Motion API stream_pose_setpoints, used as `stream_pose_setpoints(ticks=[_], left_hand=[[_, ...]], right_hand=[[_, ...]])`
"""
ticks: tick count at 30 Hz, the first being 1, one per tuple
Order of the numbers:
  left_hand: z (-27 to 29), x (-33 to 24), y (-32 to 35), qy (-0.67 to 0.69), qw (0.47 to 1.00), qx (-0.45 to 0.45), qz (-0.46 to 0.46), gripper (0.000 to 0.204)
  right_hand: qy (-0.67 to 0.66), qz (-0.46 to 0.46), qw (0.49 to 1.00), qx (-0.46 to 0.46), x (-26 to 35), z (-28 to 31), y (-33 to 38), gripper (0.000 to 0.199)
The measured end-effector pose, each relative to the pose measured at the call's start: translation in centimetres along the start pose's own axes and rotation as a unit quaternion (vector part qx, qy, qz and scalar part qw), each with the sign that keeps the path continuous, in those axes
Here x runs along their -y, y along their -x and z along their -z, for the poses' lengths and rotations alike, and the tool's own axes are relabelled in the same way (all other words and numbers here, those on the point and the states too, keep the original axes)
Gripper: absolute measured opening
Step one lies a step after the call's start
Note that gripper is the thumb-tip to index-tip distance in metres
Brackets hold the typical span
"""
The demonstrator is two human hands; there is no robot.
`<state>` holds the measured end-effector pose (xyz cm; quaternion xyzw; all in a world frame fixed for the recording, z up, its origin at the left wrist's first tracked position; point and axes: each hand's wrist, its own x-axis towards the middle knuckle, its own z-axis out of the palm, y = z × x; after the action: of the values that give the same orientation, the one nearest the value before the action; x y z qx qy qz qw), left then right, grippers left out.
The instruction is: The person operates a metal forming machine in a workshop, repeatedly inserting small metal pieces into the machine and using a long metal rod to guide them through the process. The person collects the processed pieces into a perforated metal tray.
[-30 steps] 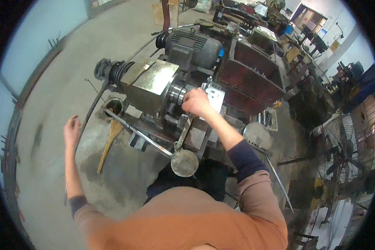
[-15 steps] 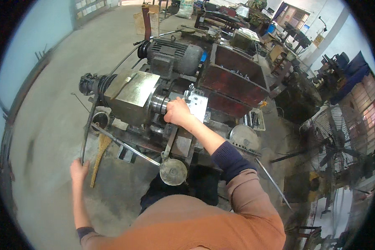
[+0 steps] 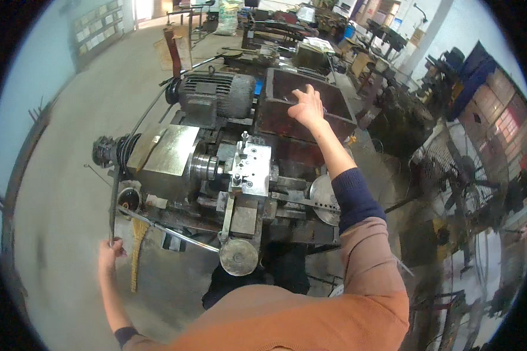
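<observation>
Left hand (image 3: 111, 253) curled round bottom end of long dark lever (image 3: 114, 202), lower left. Right hand (image 3: 308, 107) half open, nothing visible in it, over dark red box (image 3: 278, 119), upper centre. Grimy lathe (image 3: 164, 188) mid-frame, grey floor (image 3: 64, 205) left, fan (image 3: 466, 165) right, pale blue wall (image 3: 44, 50) upper left.

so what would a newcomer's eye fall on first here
Probably the bright silvery block near the middle of the picture, just right of the shiny round spindle. Next, the right hand, open at the dark red box beyond it, and the left hand holding a long dark lever at lower left.
</observation>
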<state>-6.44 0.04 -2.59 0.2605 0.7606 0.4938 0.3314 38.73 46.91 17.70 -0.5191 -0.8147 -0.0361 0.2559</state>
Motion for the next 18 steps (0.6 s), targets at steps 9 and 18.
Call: stream_pose_setpoints(ticks=[9, 18], left_hand=[[2.2, -1.5, -3.2, -0.068, 0.994, 0.080, -0.016, 0.051], [2.5, 0.7, -3.8, 0.054, 0.985, 0.138, 0.088, 0.060]], right_hand=[[-0.167, 0.001, 0.985, -0.041, -12.0, 4.8, 19.4, 0.040], [0.004, -0.516, 0.844, 0.150, -25.5, 4.6, 59.4, 0.045]])
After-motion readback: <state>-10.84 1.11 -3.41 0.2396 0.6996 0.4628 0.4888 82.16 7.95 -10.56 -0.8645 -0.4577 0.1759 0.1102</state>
